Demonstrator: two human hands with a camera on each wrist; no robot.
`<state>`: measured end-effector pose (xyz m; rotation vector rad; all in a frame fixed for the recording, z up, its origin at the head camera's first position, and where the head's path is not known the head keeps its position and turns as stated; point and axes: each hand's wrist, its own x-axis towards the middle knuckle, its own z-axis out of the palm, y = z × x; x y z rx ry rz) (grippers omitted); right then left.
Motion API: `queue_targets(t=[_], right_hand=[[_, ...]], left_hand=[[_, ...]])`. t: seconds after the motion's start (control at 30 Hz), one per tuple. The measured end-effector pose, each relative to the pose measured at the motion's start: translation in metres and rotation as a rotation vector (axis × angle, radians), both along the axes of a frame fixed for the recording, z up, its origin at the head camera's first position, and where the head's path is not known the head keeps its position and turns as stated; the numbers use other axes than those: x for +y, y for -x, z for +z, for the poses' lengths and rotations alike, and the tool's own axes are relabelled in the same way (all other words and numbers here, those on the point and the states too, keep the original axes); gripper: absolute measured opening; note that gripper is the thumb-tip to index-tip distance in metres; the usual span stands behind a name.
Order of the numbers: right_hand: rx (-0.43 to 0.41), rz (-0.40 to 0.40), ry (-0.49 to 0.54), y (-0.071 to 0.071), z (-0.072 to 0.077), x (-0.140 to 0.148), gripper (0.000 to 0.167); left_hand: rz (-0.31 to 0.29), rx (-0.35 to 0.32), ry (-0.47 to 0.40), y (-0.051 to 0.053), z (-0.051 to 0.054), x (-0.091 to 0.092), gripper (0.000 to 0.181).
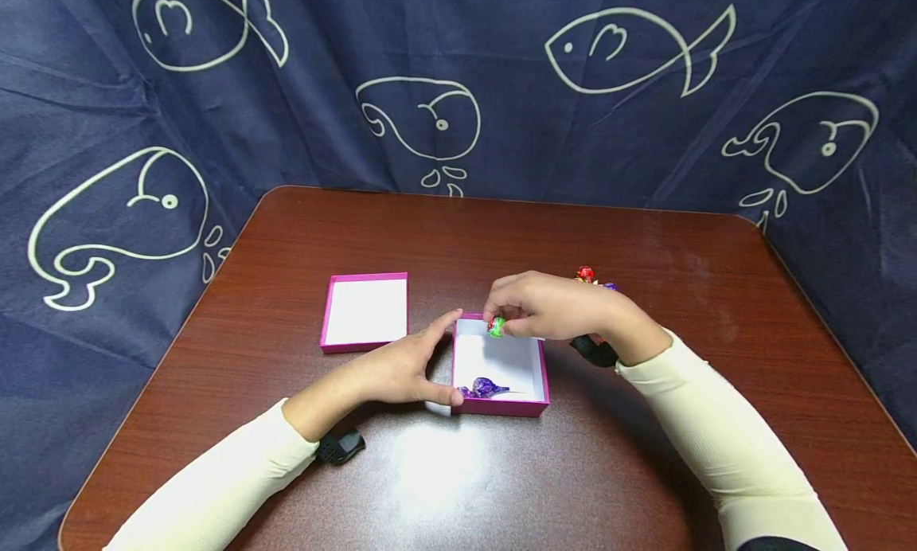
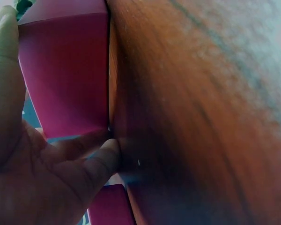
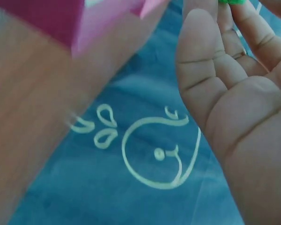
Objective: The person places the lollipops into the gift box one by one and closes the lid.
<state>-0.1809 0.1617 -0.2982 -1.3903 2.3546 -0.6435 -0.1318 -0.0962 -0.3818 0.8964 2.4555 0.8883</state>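
My right hand (image 1: 552,306) is over the far side of a pink box (image 1: 501,408) with a white inside. Its thumb and fingers pinch a green-and-red wrapped lollipop (image 1: 496,326); only a green bit (image 3: 232,1) shows in the right wrist view. In the box's near left corner lie purple-wrapped lollipops (image 1: 485,388). My left hand (image 1: 401,369) is spread along the box's left side, thumb by the near corner and a straight index finger by the far corner. The left wrist view shows the box's pink wall (image 2: 65,79) beside the thumb and fingers.
A pink-edged lid (image 1: 365,312), white side up, lies left of the box. Behind my right hand sits a small pile of wrapped candies (image 1: 585,274), partly hidden. The brown table (image 1: 444,232) ends at a blue curtain (image 1: 501,137) with white fish and whale drawings.
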Motion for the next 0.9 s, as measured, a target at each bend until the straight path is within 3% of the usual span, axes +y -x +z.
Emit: queue_targets(t=[0.3,0.9], right_hand=[[0.025,0.095,-0.049,-0.005,-0.022,-0.023,0.012],[0.031,0.115,-0.128,-0.008,-0.052,-0.039,0.010]], left_hand=[[-0.008,0.002,0.002,0.000,0.000,-0.001,0.116],[-0.021,-0.009,-0.010,0.000,0.001,0.000,0.118]])
